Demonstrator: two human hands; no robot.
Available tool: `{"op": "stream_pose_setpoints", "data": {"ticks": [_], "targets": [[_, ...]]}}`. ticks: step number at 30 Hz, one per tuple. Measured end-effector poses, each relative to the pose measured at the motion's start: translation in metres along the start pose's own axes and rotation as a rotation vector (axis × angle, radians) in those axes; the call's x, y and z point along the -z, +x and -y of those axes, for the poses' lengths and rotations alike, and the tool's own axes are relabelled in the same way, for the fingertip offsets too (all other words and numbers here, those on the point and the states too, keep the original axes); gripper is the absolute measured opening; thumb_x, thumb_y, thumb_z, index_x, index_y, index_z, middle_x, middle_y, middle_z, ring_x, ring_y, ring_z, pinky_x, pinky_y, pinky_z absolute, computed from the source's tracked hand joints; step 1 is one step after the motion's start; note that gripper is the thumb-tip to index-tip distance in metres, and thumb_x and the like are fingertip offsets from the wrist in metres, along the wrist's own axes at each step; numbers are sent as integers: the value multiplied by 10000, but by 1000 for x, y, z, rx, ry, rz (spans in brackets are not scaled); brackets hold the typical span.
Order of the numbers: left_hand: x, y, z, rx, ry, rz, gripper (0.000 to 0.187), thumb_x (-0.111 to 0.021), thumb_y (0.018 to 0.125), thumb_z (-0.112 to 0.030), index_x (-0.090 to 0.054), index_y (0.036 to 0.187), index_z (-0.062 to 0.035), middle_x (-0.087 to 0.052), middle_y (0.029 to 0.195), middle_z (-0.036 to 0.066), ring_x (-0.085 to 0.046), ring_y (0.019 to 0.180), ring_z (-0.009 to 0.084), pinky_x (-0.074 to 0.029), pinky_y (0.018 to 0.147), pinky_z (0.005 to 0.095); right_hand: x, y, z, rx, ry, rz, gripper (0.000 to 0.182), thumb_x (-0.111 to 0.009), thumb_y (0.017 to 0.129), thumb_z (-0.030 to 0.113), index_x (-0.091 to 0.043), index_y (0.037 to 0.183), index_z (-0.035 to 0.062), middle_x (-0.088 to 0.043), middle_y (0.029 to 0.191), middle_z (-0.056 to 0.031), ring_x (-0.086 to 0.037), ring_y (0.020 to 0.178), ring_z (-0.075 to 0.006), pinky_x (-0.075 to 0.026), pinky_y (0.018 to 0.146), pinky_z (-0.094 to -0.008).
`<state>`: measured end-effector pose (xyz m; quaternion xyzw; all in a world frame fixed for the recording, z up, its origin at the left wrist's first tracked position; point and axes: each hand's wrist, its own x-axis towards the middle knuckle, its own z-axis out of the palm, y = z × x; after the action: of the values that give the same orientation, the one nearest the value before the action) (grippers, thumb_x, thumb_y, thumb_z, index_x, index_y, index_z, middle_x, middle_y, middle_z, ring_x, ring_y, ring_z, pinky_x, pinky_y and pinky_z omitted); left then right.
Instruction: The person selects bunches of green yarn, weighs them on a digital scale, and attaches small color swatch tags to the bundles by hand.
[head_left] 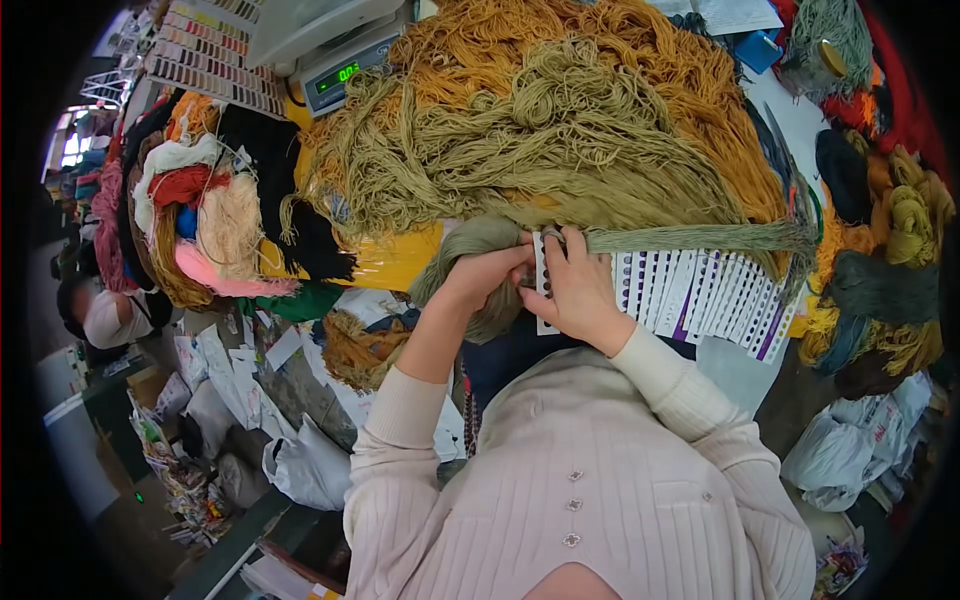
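A grey-green yarn hank (484,250) is bunched around my left hand (490,275), whose fingers are closed on it beside a white punched card (543,318). My right hand (583,295) bends over this card, its thumb across the left edge and its fingers near the top. A little yarn shows by those fingertips; their exact grip is partly hidden. Several more white punched cards (690,290) fan out to the right, some with purple strips. Along their upper edge stretches a grey-green yarn bundle (700,238).
Olive yarn (560,130) and orange yarn (480,35) heap beyond my hands. A digital scale (345,78) and colour sample cards (205,55) stand back left. Mixed skeins (230,220) lie left, more yarn (885,285) right. Another person (110,315) is at far left.
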<state>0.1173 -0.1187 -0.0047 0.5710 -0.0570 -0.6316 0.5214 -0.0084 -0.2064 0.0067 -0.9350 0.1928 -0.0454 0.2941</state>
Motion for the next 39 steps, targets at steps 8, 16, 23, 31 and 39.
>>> {"op": "stream_pose_setpoints", "data": {"ticks": [8,16,23,31,39], "targets": [[-5,9,11,70,-108,-67,97,-477,792,-137,-535,794,-59,-489,644,-24,-391,528,37,-328,476,164,-6,4,-13,38,374,-108,382,-580,599,199,-525,919,-3,-466,950,-171,-512,732,-299,-413,644,-355],[-10,4,12,-28,-3,-196,83,-500,749,-129,-521,773,-52,-444,589,-12,-383,481,62,-333,465,202,10,16,-17,-163,585,-30,324,-584,556,132,-557,835,-32,-510,786,-126,-511,612,-224,-425,576,-294],[14,-14,1,-16,-276,-198,89,-540,748,-97,-513,809,-37,-451,588,-11,-392,467,58,-327,440,194,-3,12,-22,-89,569,-111,309,-564,563,121,-548,825,-44,-505,797,-136,-509,696,-264,-419,629,-309],[3,-38,-8,-18,-525,-81,72,-480,780,-82,-522,817,-37,-487,648,-6,-378,463,48,-311,444,178,-3,12,-18,8,415,-168,342,-608,642,203,-487,885,-5,-492,818,-143,-509,718,-290,-421,609,-341],[4,-16,-7,-70,-126,95,229,-470,764,-61,-481,991,-32,-546,714,28,-418,460,44,-346,424,172,-5,9,-27,-196,711,6,233,-524,682,60,-450,900,31,-499,672,-91,-493,547,-195,-383,505,-263]]}}
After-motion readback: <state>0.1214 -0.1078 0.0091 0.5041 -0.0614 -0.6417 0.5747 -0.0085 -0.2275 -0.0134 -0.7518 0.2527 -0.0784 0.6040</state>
